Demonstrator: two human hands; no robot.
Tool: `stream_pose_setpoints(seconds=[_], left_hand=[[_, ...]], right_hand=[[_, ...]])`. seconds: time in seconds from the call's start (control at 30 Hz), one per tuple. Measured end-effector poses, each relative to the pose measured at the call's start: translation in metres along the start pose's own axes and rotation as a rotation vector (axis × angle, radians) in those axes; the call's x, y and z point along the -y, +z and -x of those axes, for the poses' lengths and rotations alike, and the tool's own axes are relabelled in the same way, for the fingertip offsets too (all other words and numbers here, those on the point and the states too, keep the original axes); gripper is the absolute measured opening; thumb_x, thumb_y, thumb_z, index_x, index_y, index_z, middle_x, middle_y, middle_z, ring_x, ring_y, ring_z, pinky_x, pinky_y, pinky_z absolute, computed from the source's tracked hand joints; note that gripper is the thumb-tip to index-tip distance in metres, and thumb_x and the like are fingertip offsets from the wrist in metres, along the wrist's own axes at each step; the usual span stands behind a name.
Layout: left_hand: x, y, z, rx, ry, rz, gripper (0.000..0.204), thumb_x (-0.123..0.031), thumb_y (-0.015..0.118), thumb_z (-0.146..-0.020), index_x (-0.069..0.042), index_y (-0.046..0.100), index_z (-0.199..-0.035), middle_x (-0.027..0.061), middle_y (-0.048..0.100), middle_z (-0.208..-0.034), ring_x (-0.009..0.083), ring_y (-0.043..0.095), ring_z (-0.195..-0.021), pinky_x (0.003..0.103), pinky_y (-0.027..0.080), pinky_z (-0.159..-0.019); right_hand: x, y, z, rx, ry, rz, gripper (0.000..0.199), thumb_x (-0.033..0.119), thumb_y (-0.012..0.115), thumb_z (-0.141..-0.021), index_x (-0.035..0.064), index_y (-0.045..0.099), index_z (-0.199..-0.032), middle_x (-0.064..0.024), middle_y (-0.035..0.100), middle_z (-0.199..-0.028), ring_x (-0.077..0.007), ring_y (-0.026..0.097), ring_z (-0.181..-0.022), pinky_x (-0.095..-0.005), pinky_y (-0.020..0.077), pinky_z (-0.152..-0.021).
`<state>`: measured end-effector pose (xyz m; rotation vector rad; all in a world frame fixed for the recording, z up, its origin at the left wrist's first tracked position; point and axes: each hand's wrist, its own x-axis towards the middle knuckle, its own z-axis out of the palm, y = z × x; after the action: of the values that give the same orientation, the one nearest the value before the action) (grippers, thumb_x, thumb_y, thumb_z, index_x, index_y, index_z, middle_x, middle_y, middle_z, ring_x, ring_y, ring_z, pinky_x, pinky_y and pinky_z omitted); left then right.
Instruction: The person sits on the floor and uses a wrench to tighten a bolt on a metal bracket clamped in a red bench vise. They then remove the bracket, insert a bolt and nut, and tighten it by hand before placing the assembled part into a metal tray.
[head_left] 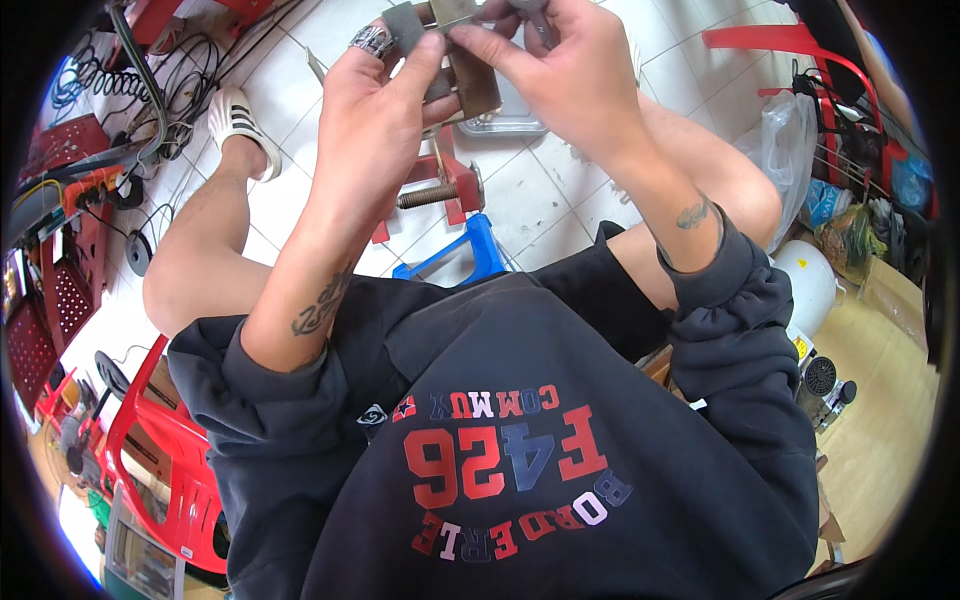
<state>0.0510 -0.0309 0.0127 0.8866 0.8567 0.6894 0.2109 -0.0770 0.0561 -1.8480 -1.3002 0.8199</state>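
At the top of the view, my left hand (385, 95) is closed around a worn brownish metal block (476, 88), its thumb along the near side. A grey, flat-sided piece (403, 27) shows at the left fingers, beside a wide patterned ring. My right hand (575, 75) is closed on a dark grey metal piece with a rounded end (541, 24). The right thumb tip reaches the upper part of the block, close to the left thumb. The top edge of the picture cuts off the far ends of these parts and some fingertips.
Below my hands stands a red metal frame with a threaded rod (428, 196), near a blue plastic stool (470, 250) and a clear plastic tray (510, 122). Black cables (190, 80) lie left. A red chair (165, 470) is behind left; a plastic bag (785, 140) hangs right.
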Motion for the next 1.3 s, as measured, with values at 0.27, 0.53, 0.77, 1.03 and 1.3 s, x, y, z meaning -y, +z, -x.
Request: stream_pose_setpoints(seconds=[0.27, 0.53, 0.77, 1.03, 1.3], left_hand=[[-0.004, 0.005, 0.005, 0.045, 0.027, 0.021, 0.028, -0.015, 0.05, -0.103, 0.005, 0.054, -0.124, 0.0121, 0.064, -0.114, 0.019, 0.068, -0.1, 0.036, 0.062, -0.086], [-0.003, 0.004, 0.004, -0.018, 0.018, -0.015, 0.029, -0.016, 0.052, -0.103, 0.003, 0.056, -0.125, 0.0109, 0.065, -0.112, 0.0172, 0.069, -0.094, 0.032, 0.062, -0.082], [0.001, 0.007, 0.007, -0.019, 0.002, -0.088, 0.028, -0.015, 0.051, -0.103, 0.004, 0.057, -0.124, 0.0107, 0.065, -0.108, 0.0172, 0.069, -0.092, 0.031, 0.063, -0.081], [0.004, 0.006, 0.005, -0.062, -0.063, -0.043, 0.026, -0.016, 0.051, -0.103, 0.003, 0.058, -0.119, 0.0101, 0.066, -0.104, 0.0169, 0.069, -0.09, 0.033, 0.063, -0.079], [0.001, 0.009, 0.008, -0.066, -0.06, -0.058, 0.025, -0.017, 0.051, -0.103, 0.002, 0.06, -0.116, 0.0096, 0.066, -0.103, 0.0162, 0.068, -0.088, 0.032, 0.062, -0.078]], right_hand=[[-0.01, 0.004, -0.004, -0.096, -0.303, 0.107, 0.024, 0.013, 0.08, -0.078, 0.0008, 0.064, -0.092, -0.0127, 0.064, -0.08, -0.0179, 0.05, -0.059, -0.0327, 0.0463, -0.059], [-0.001, -0.017, -0.01, 0.054, -0.115, 0.29, 0.024, 0.016, 0.077, -0.081, -0.0016, 0.064, -0.09, -0.0137, 0.062, -0.076, -0.0175, 0.052, -0.06, -0.0332, 0.045, -0.057], [-0.034, 0.013, 0.0, -0.054, -0.485, 0.315, 0.018, 0.007, 0.067, -0.084, 0.0002, 0.061, -0.099, -0.0128, 0.063, -0.091, -0.031, 0.066, -0.075, -0.0394, 0.0528, -0.065], [-0.028, 0.021, 0.01, -0.039, -0.54, 0.385, 0.017, 0.008, 0.065, -0.086, -0.0004, 0.06, -0.099, -0.0141, 0.063, -0.091, -0.0331, 0.066, -0.079, -0.0433, 0.0533, -0.067], [-0.024, 0.016, 0.002, -0.026, -0.395, 0.283, 0.014, 0.011, 0.066, -0.088, -0.0019, 0.063, -0.093, -0.0163, 0.064, -0.083, -0.0365, 0.064, -0.08, -0.0417, 0.0518, -0.068]])
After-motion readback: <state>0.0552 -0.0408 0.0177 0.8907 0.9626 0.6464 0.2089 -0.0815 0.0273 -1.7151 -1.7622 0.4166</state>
